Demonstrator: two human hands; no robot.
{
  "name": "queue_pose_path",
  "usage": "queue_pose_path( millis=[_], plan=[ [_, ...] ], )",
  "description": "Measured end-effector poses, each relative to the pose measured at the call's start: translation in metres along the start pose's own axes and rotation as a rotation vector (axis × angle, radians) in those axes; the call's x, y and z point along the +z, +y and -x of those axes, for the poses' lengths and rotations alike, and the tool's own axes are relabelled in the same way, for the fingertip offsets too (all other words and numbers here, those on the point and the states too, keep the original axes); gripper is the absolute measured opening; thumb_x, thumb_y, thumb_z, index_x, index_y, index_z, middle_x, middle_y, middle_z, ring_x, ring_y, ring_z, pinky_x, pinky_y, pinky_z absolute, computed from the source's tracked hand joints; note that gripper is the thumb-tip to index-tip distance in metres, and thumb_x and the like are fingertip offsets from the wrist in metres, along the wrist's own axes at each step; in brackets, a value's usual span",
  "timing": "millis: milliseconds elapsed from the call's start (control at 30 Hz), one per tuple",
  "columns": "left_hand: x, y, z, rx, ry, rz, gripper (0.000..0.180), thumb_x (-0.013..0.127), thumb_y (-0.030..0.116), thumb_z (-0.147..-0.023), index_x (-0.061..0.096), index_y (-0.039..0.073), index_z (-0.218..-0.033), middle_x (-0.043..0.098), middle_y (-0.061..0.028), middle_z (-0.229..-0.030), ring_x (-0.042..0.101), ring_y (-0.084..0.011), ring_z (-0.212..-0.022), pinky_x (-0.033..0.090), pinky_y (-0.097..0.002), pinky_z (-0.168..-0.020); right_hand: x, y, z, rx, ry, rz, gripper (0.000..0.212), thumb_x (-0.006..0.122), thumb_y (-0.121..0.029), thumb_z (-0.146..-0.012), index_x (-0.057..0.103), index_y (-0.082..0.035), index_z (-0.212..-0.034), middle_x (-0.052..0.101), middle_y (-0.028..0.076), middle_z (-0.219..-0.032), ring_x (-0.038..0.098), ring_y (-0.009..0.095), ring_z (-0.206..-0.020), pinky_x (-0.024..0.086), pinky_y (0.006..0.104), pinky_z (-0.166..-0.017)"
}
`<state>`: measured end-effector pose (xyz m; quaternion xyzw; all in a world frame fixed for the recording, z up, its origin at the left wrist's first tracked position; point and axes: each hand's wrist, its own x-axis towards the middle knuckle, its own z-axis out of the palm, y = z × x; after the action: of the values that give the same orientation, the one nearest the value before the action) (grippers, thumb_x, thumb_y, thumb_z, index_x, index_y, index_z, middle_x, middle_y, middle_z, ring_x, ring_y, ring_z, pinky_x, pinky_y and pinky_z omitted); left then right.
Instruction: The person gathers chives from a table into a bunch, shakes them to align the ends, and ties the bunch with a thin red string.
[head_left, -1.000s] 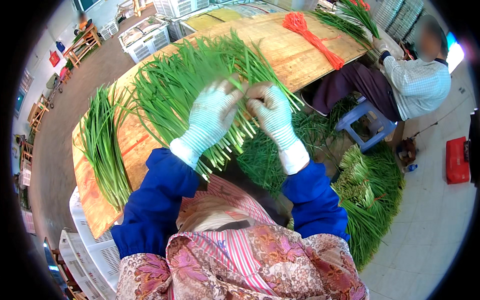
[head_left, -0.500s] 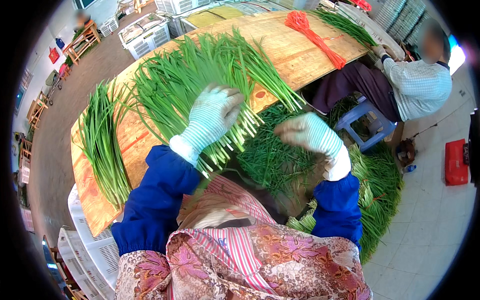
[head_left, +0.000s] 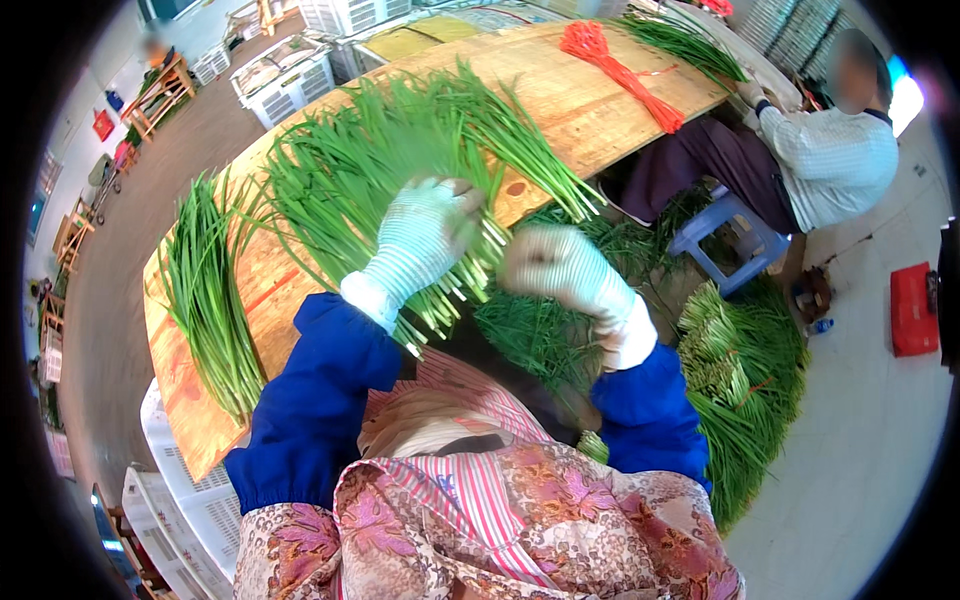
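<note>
A broad pile of garlic chives (head_left: 330, 175) with pale cut ends lies across the wooden board (head_left: 560, 75). My left hand (head_left: 425, 225), in a striped white-and-green glove, is closed over the stems near their pale ends. The leaves just beyond it are blurred. My right hand (head_left: 560, 270), gloved alike, hangs just right of the pale ends, its fingers bent inward and smeared by motion; whether anything is in them cannot be made out. A separate bunch of chives (head_left: 205, 300) lies at the board's left end.
Loose green trimmings (head_left: 535, 335) lie below the board's near edge. Tied chive bundles (head_left: 745, 400) are heaped on the floor at right. Red ties (head_left: 630, 80) rest on the board. A co-worker (head_left: 830, 160) sits by a blue stool (head_left: 730, 240). White crates (head_left: 285, 85) stand behind.
My right hand has moved left, closer to the left hand and the pale stem ends. The left hand stays almost in place on the pile.
</note>
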<state>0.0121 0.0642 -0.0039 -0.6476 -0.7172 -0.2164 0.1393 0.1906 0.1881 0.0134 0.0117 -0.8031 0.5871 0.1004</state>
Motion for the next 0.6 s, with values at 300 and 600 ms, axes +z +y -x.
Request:
queue_pose_path(
  millis=[300, 600],
  plan=[
    [-0.005, 0.005, -0.003, 0.029, 0.045, 0.002, 0.028, 0.059, 0.012, -0.079, 0.061, 0.006, -0.106, 0.06, -0.0117, -0.105, 0.056, -0.0309, -0.099, 0.04, -0.0434, -0.095, -0.067, 0.008, 0.003, -0.021, 0.685, 0.501, 0.018, 0.062, -0.013, -0.08, 0.067, -0.002, -0.093, 0.065, 0.011, -0.083, 0.062, 0.019, -0.076, 0.048, 0.0291, -0.069],
    [-0.006, -0.001, 0.003, 0.062, 0.078, -0.036, 0.029, 0.058, 0.013, -0.08, 0.059, 0.005, -0.108, 0.059, -0.0116, -0.11, 0.054, -0.0308, -0.106, 0.039, -0.0434, -0.098, 0.0, 0.012, -0.048, 0.133, 0.243, 0.588, 0.027, 0.065, -0.028, -0.074, 0.067, -0.007, -0.09, 0.065, 0.017, -0.083, 0.063, 0.032, -0.078, 0.049, 0.0388, -0.073]
  ],
)
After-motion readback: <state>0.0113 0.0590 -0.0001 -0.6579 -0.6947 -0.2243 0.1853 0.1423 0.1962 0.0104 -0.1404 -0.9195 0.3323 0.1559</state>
